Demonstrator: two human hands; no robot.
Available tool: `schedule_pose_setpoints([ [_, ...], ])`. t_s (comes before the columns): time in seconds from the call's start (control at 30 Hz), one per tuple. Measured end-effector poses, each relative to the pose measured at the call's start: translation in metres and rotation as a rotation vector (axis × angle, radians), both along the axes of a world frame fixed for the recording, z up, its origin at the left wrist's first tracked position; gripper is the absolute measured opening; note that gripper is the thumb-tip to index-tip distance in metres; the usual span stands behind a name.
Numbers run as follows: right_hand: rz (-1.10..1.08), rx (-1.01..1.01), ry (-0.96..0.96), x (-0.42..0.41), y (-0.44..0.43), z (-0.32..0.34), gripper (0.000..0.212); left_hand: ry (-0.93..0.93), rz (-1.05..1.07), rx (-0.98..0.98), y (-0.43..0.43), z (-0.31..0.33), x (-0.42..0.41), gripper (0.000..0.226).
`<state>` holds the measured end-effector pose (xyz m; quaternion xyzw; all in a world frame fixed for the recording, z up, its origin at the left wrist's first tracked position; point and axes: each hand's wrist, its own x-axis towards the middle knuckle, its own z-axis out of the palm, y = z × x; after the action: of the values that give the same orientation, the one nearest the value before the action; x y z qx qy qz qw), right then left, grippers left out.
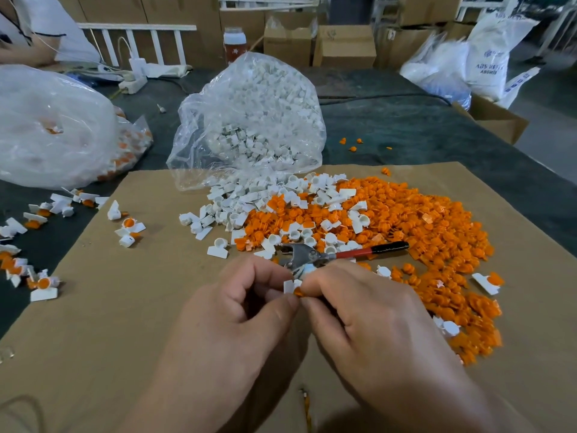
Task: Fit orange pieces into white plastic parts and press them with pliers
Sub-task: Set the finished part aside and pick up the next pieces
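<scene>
Left hand [237, 310] and right hand [359, 310] meet fingertip to fingertip low at 6 o'clock. The fingers [281, 307] are curled. The left pinches a white part [288, 285]; the right pinches an orange piece [298, 291] against it. Only the part's flat tab shows, edge toward 12 o'clock; its axis is otherwise hidden. Pliers [327, 256] lie just beyond the fingertips, long axis roughly 9-to-3, metal head toward 9 o'clock, red-and-black handle toward 3 o'clock, slightly raised. Cannot tell whether the right hand touches them. The pliers rest on the edge of the orange pile [421, 229], which spreads toward 3 o'clock. White parts pile [237, 201] at 12 o'clock, spilling from a clear bag [249, 114]. Assembled pieces [129, 228] are scattered toward 9 o'clock. All lies on a cardboard sheet [109, 339] on the dark counter [406, 126].
</scene>
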<state>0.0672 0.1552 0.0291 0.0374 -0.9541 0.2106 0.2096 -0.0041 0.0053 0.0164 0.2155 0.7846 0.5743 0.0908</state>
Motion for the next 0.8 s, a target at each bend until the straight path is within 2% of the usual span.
schedule_pose_setpoints([
  [0.07, -0.008, -0.019, -0.010, 0.000, -0.001, 0.000, 0.006, 0.030, 0.015, -0.039, 0.000, 0.001, 0.000, 0.022],
  [0.3, -0.060, -0.290, -0.028, 0.001, -0.002, -0.004, 0.006, -0.068, 0.079, 0.105, 0.002, -0.001, -0.005, 0.010],
  [0.33, -0.049, -0.466, -0.079, 0.000, -0.002, -0.002, 0.007, -0.083, 0.074, 0.114, 0.002, -0.001, -0.005, 0.007],
  [0.4, -0.001, -0.999, -0.239, -0.003, -0.001, 0.001, 0.012, -0.139, 0.069, 0.171, 0.002, 0.001, -0.004, 0.007],
  [0.47, 0.107, -1.450, -0.378, -0.006, 0.001, 0.004, 0.015, -0.302, 0.034, 0.340, 0.004, 0.006, -0.002, 0.006],
  [0.57, 0.232, -1.815, -0.473, -0.008, 0.003, 0.006, 0.018, -0.436, -0.074, 0.523, 0.005, 0.011, -0.002, 0.011],
  [0.67, 0.282, -1.919, -0.570, -0.007, 0.006, 0.007, 0.023, -0.457, -0.100, 0.586, 0.005, 0.010, -0.003, 0.016],
  [0.8, 0.321, -1.897, -0.588, -0.007, 0.004, 0.009, 0.029, -0.418, -0.151, 0.542, 0.007, 0.007, 0.003, 0.027],
])
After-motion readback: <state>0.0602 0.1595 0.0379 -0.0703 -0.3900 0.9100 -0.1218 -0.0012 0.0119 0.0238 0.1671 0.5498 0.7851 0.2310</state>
